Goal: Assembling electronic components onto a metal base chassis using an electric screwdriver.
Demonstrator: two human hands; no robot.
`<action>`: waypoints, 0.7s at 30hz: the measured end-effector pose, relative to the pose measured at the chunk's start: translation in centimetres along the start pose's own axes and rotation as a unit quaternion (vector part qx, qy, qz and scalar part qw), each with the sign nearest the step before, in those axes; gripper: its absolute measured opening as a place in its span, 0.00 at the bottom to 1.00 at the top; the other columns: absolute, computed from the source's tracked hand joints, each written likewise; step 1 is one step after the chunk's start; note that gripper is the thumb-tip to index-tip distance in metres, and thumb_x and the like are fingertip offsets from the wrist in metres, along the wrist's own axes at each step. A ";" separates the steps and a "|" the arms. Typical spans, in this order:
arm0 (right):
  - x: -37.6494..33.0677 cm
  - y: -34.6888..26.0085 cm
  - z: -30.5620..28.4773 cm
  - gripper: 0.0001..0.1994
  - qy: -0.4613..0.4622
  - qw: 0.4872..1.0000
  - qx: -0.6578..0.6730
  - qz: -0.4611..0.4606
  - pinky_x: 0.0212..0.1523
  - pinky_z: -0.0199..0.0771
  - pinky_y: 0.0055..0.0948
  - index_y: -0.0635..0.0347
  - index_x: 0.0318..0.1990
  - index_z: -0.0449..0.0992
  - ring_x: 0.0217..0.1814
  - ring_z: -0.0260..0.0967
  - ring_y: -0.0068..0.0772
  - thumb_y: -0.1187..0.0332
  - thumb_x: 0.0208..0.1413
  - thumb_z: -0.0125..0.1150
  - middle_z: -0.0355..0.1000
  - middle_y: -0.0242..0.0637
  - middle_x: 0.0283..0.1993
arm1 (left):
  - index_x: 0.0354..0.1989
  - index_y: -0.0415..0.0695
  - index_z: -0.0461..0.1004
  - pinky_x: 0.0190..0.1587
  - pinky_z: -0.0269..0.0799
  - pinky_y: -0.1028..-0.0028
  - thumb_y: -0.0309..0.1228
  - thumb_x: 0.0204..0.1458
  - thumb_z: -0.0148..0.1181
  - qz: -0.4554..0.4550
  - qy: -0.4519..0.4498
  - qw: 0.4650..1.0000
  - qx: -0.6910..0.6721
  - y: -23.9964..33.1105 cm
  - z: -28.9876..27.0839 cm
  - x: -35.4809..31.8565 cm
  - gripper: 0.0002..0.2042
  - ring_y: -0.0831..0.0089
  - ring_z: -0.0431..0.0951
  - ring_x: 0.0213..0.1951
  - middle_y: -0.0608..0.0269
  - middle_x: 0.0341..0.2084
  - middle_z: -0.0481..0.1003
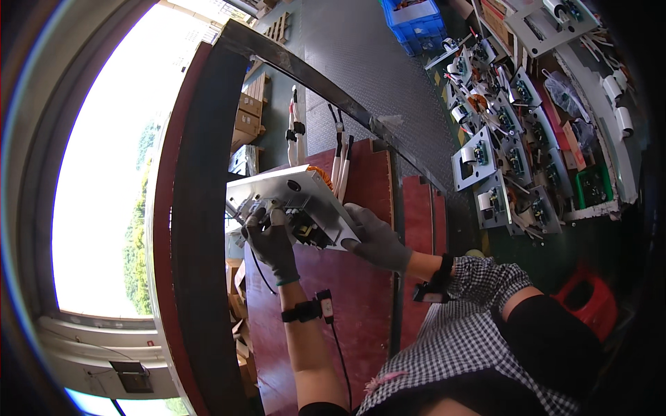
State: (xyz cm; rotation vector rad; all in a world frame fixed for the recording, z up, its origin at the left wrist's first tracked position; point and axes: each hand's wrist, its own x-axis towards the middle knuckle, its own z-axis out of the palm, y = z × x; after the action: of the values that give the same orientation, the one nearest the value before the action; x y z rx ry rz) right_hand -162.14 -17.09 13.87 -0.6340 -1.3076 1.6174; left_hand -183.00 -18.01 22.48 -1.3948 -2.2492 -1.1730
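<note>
A bent grey metal panel (277, 186) carrying electronic parts stands tilted over a red-brown table (319, 284). Its far right corner shows an orange-wound coil (321, 177). My right hand (377, 239), in a grey glove, grips the panel's right edge, thumb on the near side. In a matching glove, my left hand (272, 246) reaches into the panel's face with its fingers curled together at small fittings and wires; what they pinch is hidden. Right of my left fingers sits a dark circuit board (305, 229). A thin black cable (260, 274) hangs below the panel.
White cables (340, 163) with black ends lie beyond the panel. A dark metal frame bar (305, 66) crosses past the table. At right are several similar panels (475, 158), a green bin (594, 186) and a red stool (590, 301). A blue crate (415, 26) stands farther off.
</note>
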 end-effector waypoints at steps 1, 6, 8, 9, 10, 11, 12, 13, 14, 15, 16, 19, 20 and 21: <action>-0.1 0.0 -0.2 0.32 0.013 1.000 0.021 0.005 0.55 0.72 0.35 0.59 0.63 0.58 0.56 0.70 0.40 0.64 0.51 0.64 0.65 0.48 0.57 | 0.50 0.39 0.71 0.41 0.74 0.70 0.38 0.49 0.67 0.034 -0.011 0.999 -0.034 -0.2 -0.3 -0.1 0.23 0.63 0.73 0.46 0.53 0.47 0.68; -0.2 0.4 -0.7 0.31 -0.017 0.997 -0.034 -0.071 0.55 0.72 0.35 0.59 0.63 0.57 0.56 0.70 0.41 0.65 0.52 0.63 0.65 0.48 0.56 | 0.65 0.43 0.57 0.52 0.70 0.66 0.32 0.52 0.62 0.098 -0.068 0.991 -0.064 -2.5 -2.0 -1.0 0.31 0.61 0.69 0.56 0.51 0.59 0.63; -0.2 0.8 -0.3 0.30 -0.019 0.992 -0.036 -0.123 0.56 0.70 0.36 0.60 0.62 0.59 0.56 0.69 0.45 0.64 0.53 0.62 0.65 0.49 0.55 | 0.66 0.42 0.52 0.61 0.63 0.63 0.29 0.56 0.58 0.137 -0.079 0.987 -0.041 -3.2 -2.1 -1.1 0.31 0.59 0.64 0.61 0.50 0.61 0.60; -0.1 1.0 -0.2 0.29 -0.006 0.983 -0.057 -0.173 0.56 0.69 0.37 0.60 0.61 0.60 0.56 0.68 0.47 0.64 0.52 0.62 0.66 0.49 0.53 | 0.66 0.41 0.56 0.62 0.59 0.64 0.34 0.51 0.63 0.145 -0.051 0.985 -0.076 -3.5 -1.7 -0.9 0.34 0.59 0.62 0.63 0.49 0.63 0.61; -0.2 1.2 -0.1 0.31 -0.007 0.980 -0.084 -0.178 0.58 0.66 0.36 0.61 0.62 0.59 0.59 0.66 0.46 0.65 0.52 0.63 0.64 0.48 0.56 | 0.66 0.40 0.54 0.65 0.56 0.64 0.33 0.51 0.63 0.147 -0.057 0.986 -0.048 -3.6 -1.7 -1.0 0.34 0.59 0.61 0.65 0.49 0.63 0.61; -0.3 1.4 0.1 0.33 0.003 0.978 -0.097 -0.187 0.61 0.63 0.36 0.62 0.64 0.57 0.61 0.64 0.45 0.66 0.51 0.64 0.63 0.48 0.59 | 0.65 0.39 0.55 0.64 0.57 0.63 0.33 0.51 0.63 0.144 -0.075 0.985 -0.059 -3.5 -1.2 -0.8 0.34 0.59 0.62 0.63 0.48 0.61 0.62; -0.4 1.4 0.5 0.34 0.001 0.985 -0.094 -0.142 0.61 0.63 0.38 0.63 0.64 0.57 0.62 0.63 0.48 0.66 0.51 0.64 0.63 0.49 0.58 | 0.64 0.38 0.57 0.63 0.58 0.63 0.34 0.51 0.64 0.079 -0.088 0.989 -0.088 -3.3 -1.2 -0.8 0.33 0.58 0.63 0.61 0.48 0.59 0.63; -0.7 1.4 0.7 0.31 0.019 0.985 -0.099 -0.141 0.58 0.65 0.38 0.61 0.63 0.58 0.59 0.65 0.50 0.65 0.52 0.62 0.64 0.50 0.57 | 0.63 0.37 0.58 0.62 0.59 0.62 0.35 0.50 0.64 0.025 -0.100 0.987 -0.124 -3.0 -0.9 -0.7 0.33 0.58 0.64 0.59 0.48 0.57 0.64; -0.8 1.4 0.9 0.27 0.021 0.987 -0.112 -0.113 0.55 0.67 0.40 0.60 0.61 0.60 0.56 0.67 0.53 0.65 0.54 0.59 0.66 0.52 0.54 | 0.61 0.36 0.59 0.61 0.60 0.62 0.36 0.50 0.65 0.010 -0.112 0.990 -0.087 -2.7 -1.0 -0.8 0.32 0.58 0.65 0.58 0.48 0.56 0.65; -0.9 1.5 1.0 0.24 0.007 0.991 -0.117 -0.065 0.51 0.69 0.42 0.59 0.59 0.62 0.52 0.69 0.55 0.65 0.55 0.56 0.68 0.53 0.51 | 0.61 0.36 0.59 0.61 0.61 0.61 0.36 0.50 0.65 0.033 -0.078 0.996 -0.031 -2.4 -1.0 -0.8 0.32 0.57 0.65 0.58 0.47 0.55 0.65; -0.8 1.5 1.1 0.20 0.009 0.991 -0.131 -0.038 0.47 0.70 0.44 0.58 0.56 0.63 0.47 0.70 0.57 0.65 0.57 0.53 0.69 0.53 0.46 | 0.61 0.36 0.59 0.60 0.61 0.60 0.36 0.50 0.64 0.022 -0.099 0.995 -0.021 -2.2 -1.1 -0.9 0.32 0.56 0.65 0.57 0.46 0.55 0.65; -0.7 2.0 0.9 0.13 0.006 0.984 -0.176 -0.026 0.39 0.69 0.48 0.56 0.51 0.64 0.38 0.71 0.58 0.68 0.59 0.48 0.71 0.51 0.36 | 0.58 0.34 0.62 0.57 0.64 0.61 0.34 0.49 0.66 0.058 -0.036 0.997 -0.030 -2.0 -1.2 -1.1 0.30 0.57 0.69 0.53 0.47 0.51 0.68; -0.6 2.1 0.7 0.12 0.008 0.981 -0.190 -0.039 0.38 0.69 0.49 0.55 0.50 0.65 0.36 0.71 0.57 0.69 0.59 0.47 0.71 0.50 0.33 | 0.56 0.33 0.63 0.56 0.66 0.61 0.33 0.48 0.67 0.053 -0.014 0.998 -0.011 -2.1 -1.1 -1.2 0.29 0.58 0.71 0.51 0.47 0.49 0.70; -0.6 2.2 0.6 0.13 0.009 0.979 -0.198 -0.051 0.36 0.69 0.48 0.56 0.51 0.64 0.35 0.71 0.55 0.70 0.59 0.47 0.70 0.50 0.33 | 0.56 0.33 0.63 0.56 0.66 0.61 0.33 0.48 0.67 0.082 -0.014 0.996 -0.030 -2.2 -0.9 -1.1 0.29 0.58 0.71 0.51 0.47 0.50 0.69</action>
State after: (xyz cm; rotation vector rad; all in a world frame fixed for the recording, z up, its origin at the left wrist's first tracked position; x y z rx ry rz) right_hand -163.13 -17.94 11.85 -0.8033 -1.6383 1.2740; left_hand -184.41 -19.90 21.35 -1.5952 -2.0864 -1.1827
